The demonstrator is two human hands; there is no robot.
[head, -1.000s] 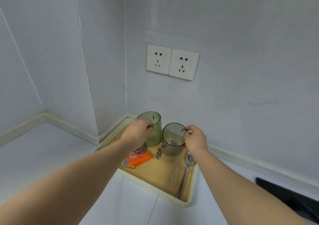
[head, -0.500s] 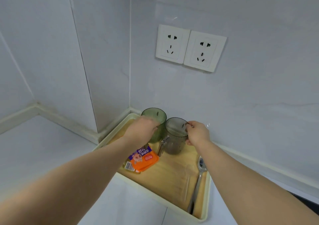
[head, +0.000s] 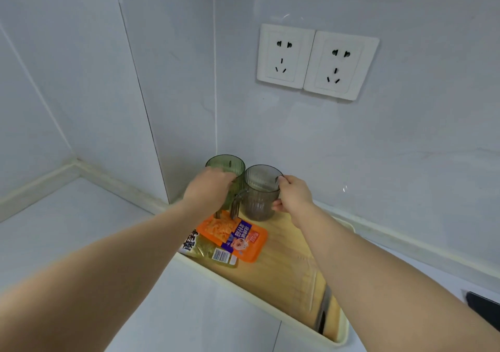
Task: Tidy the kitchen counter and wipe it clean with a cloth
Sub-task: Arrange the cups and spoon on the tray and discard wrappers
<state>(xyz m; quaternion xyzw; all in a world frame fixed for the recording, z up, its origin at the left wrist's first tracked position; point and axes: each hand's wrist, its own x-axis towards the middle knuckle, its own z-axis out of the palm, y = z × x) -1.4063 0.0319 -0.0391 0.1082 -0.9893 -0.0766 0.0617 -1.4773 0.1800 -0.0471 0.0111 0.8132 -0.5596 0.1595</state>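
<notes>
Kitchen corner, mid-tidy: a person's left hand [head: 208,189] wraps around a ribbed green tumbler [head: 224,163] while the right hand [head: 293,193] pinches a smoky grey mug [head: 259,197], thumb at the rim and fingers on the wall. Both cups stand touching each other at the back of a cream-rimmed wooden tray [head: 243,288] pushed into the corner of the white counter [head: 67,230]. No cloth is in sight.

The risks look modest but real. The cups touch and the mug's handle points towards the tumbler, so lifting one unevenly could likely catch and tip the other. The right hand's rim pinch is a thin hold on ribbed plastic and may let the mug swing or slip. An orange snack packet [head: 232,236] lies right at the tumbler's base and could be dragged along. A spoon [head: 323,311] lies at the tray's near end, just beside the right forearm.

The orange packet carries a purple band of white Chinese characters and a cartoon face, too small to read. The yellow-green packet [head: 205,250] beneath it shows large dark Chinese characters, partly hidden, and a barcode.
</notes>
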